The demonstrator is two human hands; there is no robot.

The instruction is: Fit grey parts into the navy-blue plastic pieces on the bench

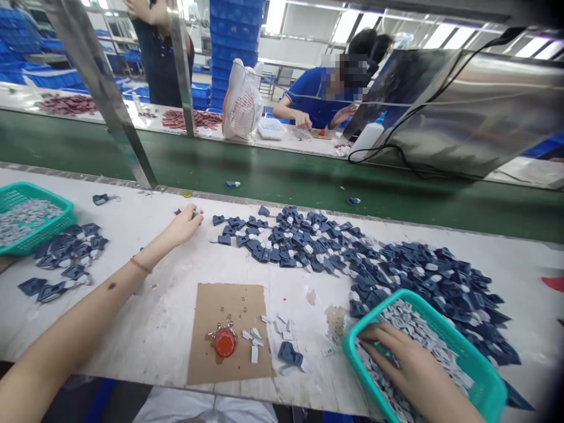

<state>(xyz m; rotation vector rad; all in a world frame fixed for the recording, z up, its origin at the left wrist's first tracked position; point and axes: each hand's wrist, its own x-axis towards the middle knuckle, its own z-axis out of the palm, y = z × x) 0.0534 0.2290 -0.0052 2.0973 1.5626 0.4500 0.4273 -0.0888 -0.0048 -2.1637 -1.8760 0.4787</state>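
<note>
Two bare hands (408,358), two green baskets (493,388)

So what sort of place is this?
Probably a factory assembly line: heaped dark-blue angular pieces on a white bench, a long green belt-like strip beyond, and a tall stack of blue plastic crates.

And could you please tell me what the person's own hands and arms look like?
The left hand and right hand are both gloveless. The left forearm is sleeveless, with a thin reddish-brown band toward the hand and a small dark spot.
</note>
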